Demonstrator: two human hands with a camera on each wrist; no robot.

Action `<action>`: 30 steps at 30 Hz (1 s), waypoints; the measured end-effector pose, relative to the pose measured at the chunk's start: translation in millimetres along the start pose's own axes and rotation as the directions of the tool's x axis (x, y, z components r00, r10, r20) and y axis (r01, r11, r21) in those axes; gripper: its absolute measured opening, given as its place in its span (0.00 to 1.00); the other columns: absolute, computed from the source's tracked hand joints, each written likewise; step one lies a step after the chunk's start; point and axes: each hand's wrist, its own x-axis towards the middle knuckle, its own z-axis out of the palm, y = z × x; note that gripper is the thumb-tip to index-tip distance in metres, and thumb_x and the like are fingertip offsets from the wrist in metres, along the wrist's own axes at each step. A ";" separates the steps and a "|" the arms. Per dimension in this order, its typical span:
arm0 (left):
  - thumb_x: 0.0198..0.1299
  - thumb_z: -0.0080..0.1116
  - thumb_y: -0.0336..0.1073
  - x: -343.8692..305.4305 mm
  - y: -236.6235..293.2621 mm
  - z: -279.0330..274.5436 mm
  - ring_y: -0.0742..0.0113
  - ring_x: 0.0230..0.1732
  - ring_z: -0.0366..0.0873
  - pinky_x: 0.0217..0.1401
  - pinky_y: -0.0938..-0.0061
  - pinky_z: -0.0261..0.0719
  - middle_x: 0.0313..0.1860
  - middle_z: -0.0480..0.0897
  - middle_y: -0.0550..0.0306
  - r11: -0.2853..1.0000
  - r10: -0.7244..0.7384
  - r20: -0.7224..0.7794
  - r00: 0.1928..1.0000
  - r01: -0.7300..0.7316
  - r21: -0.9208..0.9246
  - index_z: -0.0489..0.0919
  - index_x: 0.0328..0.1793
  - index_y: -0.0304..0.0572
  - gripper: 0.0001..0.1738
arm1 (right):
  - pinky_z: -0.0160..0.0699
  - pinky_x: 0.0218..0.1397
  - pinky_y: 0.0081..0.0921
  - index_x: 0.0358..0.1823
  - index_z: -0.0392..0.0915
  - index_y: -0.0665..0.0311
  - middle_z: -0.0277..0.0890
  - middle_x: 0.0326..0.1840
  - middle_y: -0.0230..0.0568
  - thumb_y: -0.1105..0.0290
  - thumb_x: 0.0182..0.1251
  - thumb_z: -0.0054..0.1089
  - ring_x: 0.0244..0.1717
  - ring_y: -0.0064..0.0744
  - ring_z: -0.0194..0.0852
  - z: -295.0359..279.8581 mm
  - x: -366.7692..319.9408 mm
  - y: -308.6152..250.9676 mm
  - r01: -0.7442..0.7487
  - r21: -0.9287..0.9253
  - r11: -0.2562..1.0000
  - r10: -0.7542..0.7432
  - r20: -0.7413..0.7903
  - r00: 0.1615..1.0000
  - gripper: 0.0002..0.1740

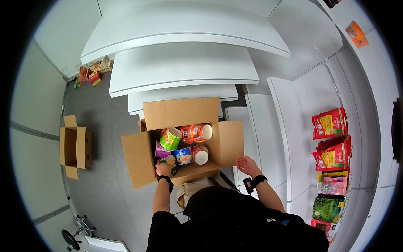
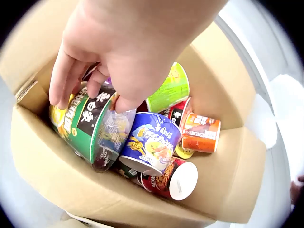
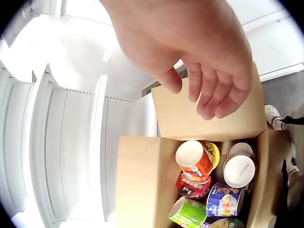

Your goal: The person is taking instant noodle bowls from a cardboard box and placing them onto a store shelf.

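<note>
At the near left corner of an open cardboard box [image 1: 231, 143], my left hand [image 1: 163, 169] grips a green instant noodle bowl [image 2: 83, 126] with a black label and a clear wrap. Its fingers reach over one side and the thumb lies near the rim. Beside that bowl are a blue noodle cup [image 2: 153, 140] and a lime-green noodle cup [image 2: 171, 88]. Farther right in the box lie orange-red noodle cups [image 2: 202, 133] and a red cup with a white base [image 2: 183, 181]. My right hand [image 3: 190, 57] hovers near the box's right flap, fingers loosely bent, holding nothing.
White shelves [image 1: 184, 67] stand beyond the box. Red snack bags [image 1: 331, 124] and other packets hang on the right rack. On the floor at left is a smaller open carton [image 1: 73, 145], with several colourful packages [image 1: 94, 75] in the far corner.
</note>
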 end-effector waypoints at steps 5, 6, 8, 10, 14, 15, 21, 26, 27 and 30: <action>0.56 0.54 0.42 10.4 10.2 9.1 0.57 0.47 0.84 0.47 0.67 0.82 0.45 0.85 0.51 0.978 0.102 0.053 0.993 -0.109 0.177 0.85 0.41 0.44 0.15 | 0.79 0.45 0.32 0.40 0.75 0.61 0.78 0.39 0.39 0.58 0.66 0.54 0.41 0.33 0.77 -5.2 6.1 4.5 0.022 0.008 1.000 -0.022 0.039 0.999 0.13; 0.56 0.54 0.42 8.9 10.1 6.6 0.57 0.47 0.84 0.47 0.67 0.82 0.45 0.85 0.51 0.977 0.116 0.057 0.992 -0.125 0.171 0.85 0.41 0.44 0.15 | 0.79 0.45 0.32 0.40 0.75 0.61 0.78 0.39 0.39 0.59 0.66 0.54 0.41 0.33 0.77 -6.0 5.2 6.3 0.024 0.007 1.000 -0.024 0.055 0.998 0.13; 0.56 0.54 0.41 5.9 10.6 1.4 0.58 0.48 0.84 0.47 0.68 0.82 0.45 0.85 0.51 0.976 0.145 0.063 0.987 -0.153 0.154 0.85 0.42 0.44 0.14 | 0.79 0.45 0.32 0.39 0.75 0.62 0.78 0.40 0.39 0.60 0.66 0.54 0.42 0.34 0.77 -5.6 5.5 8.0 0.027 0.014 1.000 -0.027 0.029 0.999 0.12; 0.56 0.53 0.42 8.7 7.7 1.3 0.56 0.48 0.83 0.48 0.66 0.81 0.45 0.85 0.49 0.968 0.184 0.064 0.981 -0.192 0.160 0.85 0.42 0.44 0.15 | 0.79 0.45 0.32 0.39 0.75 0.62 0.78 0.39 0.39 0.61 0.66 0.54 0.42 0.34 0.76 -2.7 3.0 6.2 0.033 0.012 0.999 -0.033 0.016 0.999 0.12; 0.56 0.51 0.44 -6.6 11.7 -33.4 0.50 0.49 0.82 0.51 0.60 0.80 0.46 0.83 0.44 0.958 0.273 0.097 0.957 -0.280 0.068 0.84 0.43 0.42 0.18 | 0.79 0.45 0.32 0.38 0.75 0.62 0.78 0.38 0.40 0.61 0.66 0.54 0.42 0.34 0.77 -3.3 11.8 10.8 0.052 -0.013 0.999 -0.052 0.062 0.997 0.12; 0.57 0.48 0.45 -4.1 12.5 -36.3 0.45 0.50 0.80 0.53 0.57 0.78 0.46 0.83 0.40 0.974 0.224 0.088 0.971 -0.221 -0.041 0.83 0.43 0.39 0.20 | 0.79 0.45 0.32 0.38 0.75 0.62 0.78 0.38 0.40 0.61 0.66 0.54 0.42 0.34 0.77 -2.5 13.3 13.0 0.059 -0.018 0.998 -0.057 0.086 0.995 0.11; 0.56 0.52 0.43 28.2 15.3 -22.2 0.46 0.29 0.83 0.38 0.60 0.80 0.28 0.82 0.39 0.704 0.476 0.057 0.878 -0.342 -0.622 0.78 0.32 0.28 0.19 | 0.79 0.43 0.31 0.39 0.74 0.63 0.78 0.38 0.39 0.60 0.66 0.53 0.39 0.33 0.77 22.0 13.8 14.1 0.023 -0.030 0.999 -0.019 0.108 0.994 0.13; 0.63 0.51 0.40 -17.2 65.0 -100.7 0.66 0.25 0.81 0.30 0.74 0.79 0.25 0.80 0.52 0.453 0.520 0.133 0.844 -0.141 -0.880 0.75 0.29 0.33 0.16 | 0.77 0.47 0.32 0.46 0.73 0.62 0.76 0.45 0.41 0.60 0.66 0.54 0.45 0.34 0.75 42.6 17.5 7.7 0.044 0.020 0.999 -0.046 0.095 0.994 0.14; 0.64 0.50 0.38 -29.6 74.5 -118.6 0.66 0.25 0.81 0.30 0.75 0.79 0.25 0.79 0.54 0.393 0.541 0.127 0.832 -0.116 -0.912 0.74 0.28 0.35 0.15 | 0.77 0.48 0.32 0.47 0.73 0.61 0.76 0.46 0.41 0.60 0.66 0.55 0.46 0.34 0.74 47.2 18.0 1.9 0.049 0.036 0.998 -0.052 0.110 0.993 0.15; 0.65 0.50 0.40 -53.0 92.8 -158.0 0.67 0.26 0.81 0.32 0.76 0.79 0.25 0.79 0.56 0.314 0.608 0.121 0.785 -0.097 -0.944 0.75 0.30 0.37 0.15 | 0.77 0.50 0.29 0.50 0.73 0.59 0.75 0.47 0.38 0.57 0.64 0.58 0.46 0.31 0.74 64.3 5.7 -15.6 0.171 0.007 0.985 -0.169 0.191 0.967 0.18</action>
